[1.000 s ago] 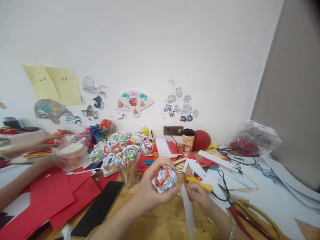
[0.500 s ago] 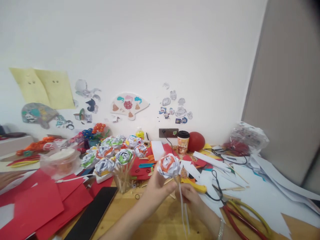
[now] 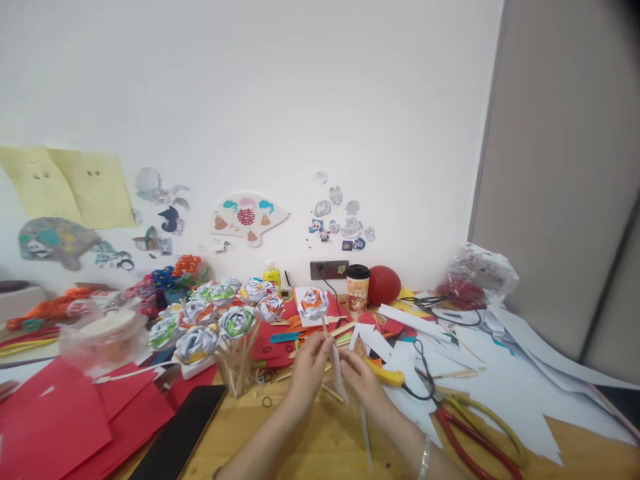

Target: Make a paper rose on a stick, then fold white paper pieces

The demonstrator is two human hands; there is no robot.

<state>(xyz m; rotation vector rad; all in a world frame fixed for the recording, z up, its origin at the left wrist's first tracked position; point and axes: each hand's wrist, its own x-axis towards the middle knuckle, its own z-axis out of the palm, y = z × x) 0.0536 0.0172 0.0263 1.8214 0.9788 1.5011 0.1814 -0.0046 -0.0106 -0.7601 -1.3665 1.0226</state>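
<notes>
A white-and-orange paper flower (image 3: 313, 304) stands upright on a thin stick stem (image 3: 325, 325) in front of me. My left hand (image 3: 309, 368) is closed, pinching the stem below the bloom. Beside it, my right hand (image 3: 364, 381) has its fingers bent around a narrow white paper strip (image 3: 338, 373), which runs down from the stem and dangles over the table. The fingertips of both hands nearly meet. The stem's lower end is hidden. Left of my hands, more paper flowers (image 3: 237, 323) stand on sticks in a clear cup (image 3: 236, 375).
Red-and-yellow-handled cutters (image 3: 475, 433) and a yellow-handled tool (image 3: 390, 373) with a black cord lie to the right, over white paper (image 3: 500, 373). A drink cup (image 3: 358, 288) and a red balloon-like ball (image 3: 384, 285) stand behind. Red paper (image 3: 55, 420) and a black slab (image 3: 180, 433) are left.
The flower has moved up and away from my left hand, which now grips the stem lower down. My right hand has come up beside the stem. The view has shifted slightly right.
</notes>
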